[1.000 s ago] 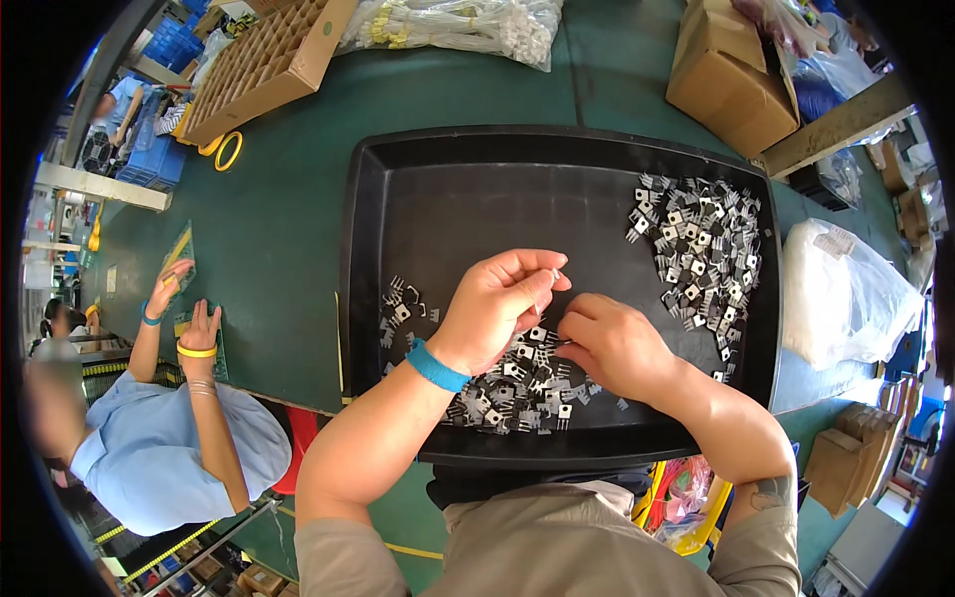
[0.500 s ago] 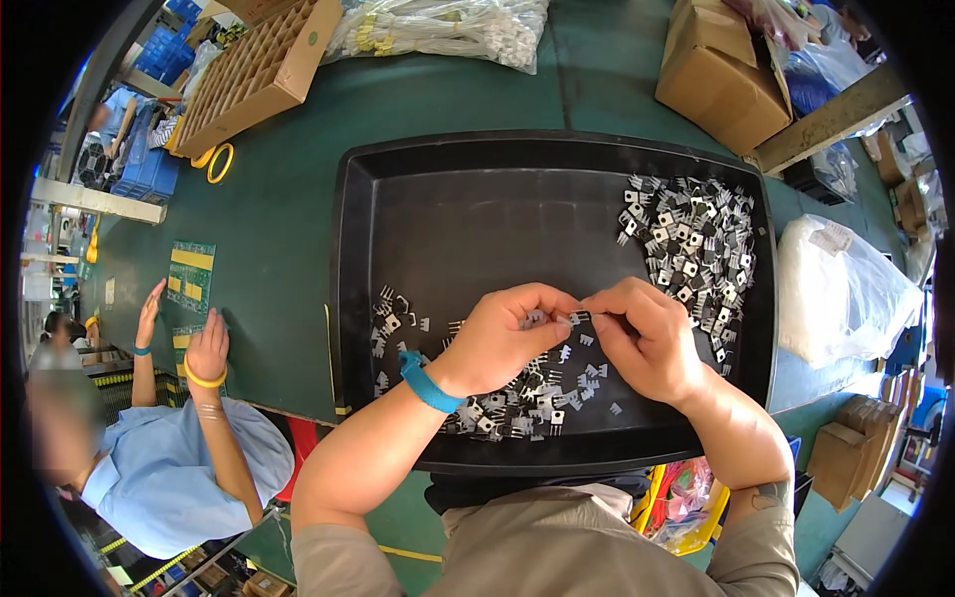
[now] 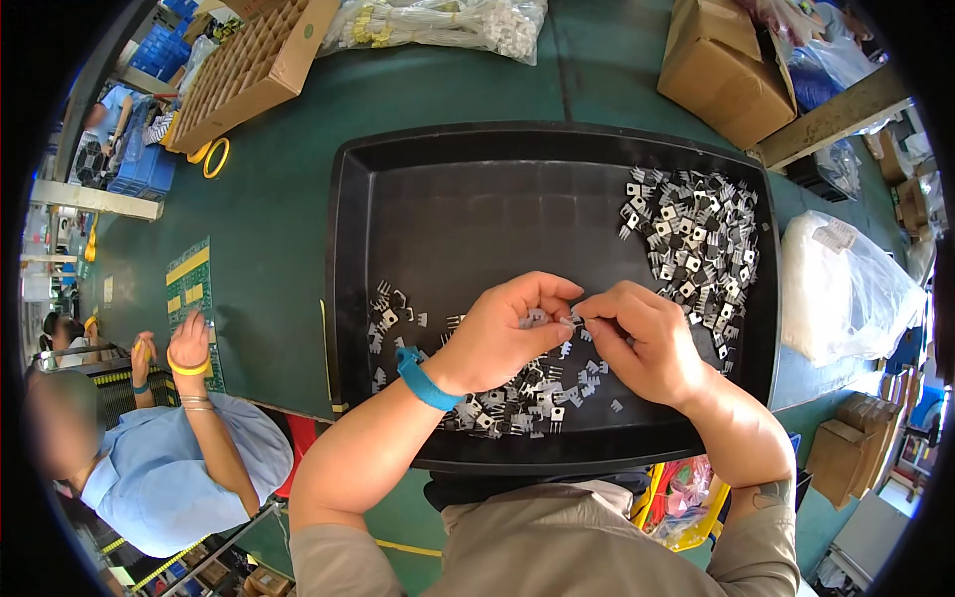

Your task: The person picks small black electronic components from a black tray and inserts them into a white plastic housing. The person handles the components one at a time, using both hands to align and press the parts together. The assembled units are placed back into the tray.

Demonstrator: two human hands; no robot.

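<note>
My left hand [image 3: 505, 340], with a blue band at its wrist, is closed on several small translucent plastic pieces [image 3: 537, 318]. Thumb and forefinger of my right hand [image 3: 649, 340] pinch at a tiny part, apparently a transistor, right at the left fingertips; the fingers mostly hide it. Both hands are above a large black tray [image 3: 468, 214]. Under and beside them lies a loose pile of transistors [image 3: 492, 413] with black bodies and metal tabs, mixed with small pale comb-shaped plastic pieces [image 3: 589, 383]. A bigger heap of transistors [image 3: 696, 239] fills the tray's right side.
A white plastic bag [image 3: 846, 289] stands right of the tray. Beyond it are a cardboard box [image 3: 726, 75], a bag of white connectors [image 3: 438, 25] and a divided carton [image 3: 254, 75]. At left, a co-worker in blue [image 3: 189, 468] handles green circuit boards [image 3: 189, 289].
My fingertips have closed in around the small part, which shows less than before. The co-worker's hands have moved down and nearer to themselves. My view has shifted slightly.
</note>
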